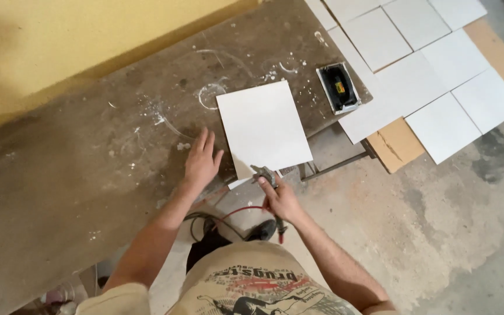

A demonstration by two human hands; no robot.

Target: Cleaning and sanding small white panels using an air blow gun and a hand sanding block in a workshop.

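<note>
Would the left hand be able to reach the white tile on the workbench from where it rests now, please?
Probably yes. The left hand lies flat on the workbench right beside the white tile, with nothing between them. The right hand holds a metal tool at the tile's near edge.

Just one view here — a head-worn cam looking steeply down from standing height at the dusty workbench (77, 175) edge, close in, with the concrete floor (438, 233) off to the right — no second view to overlap with.
</note>
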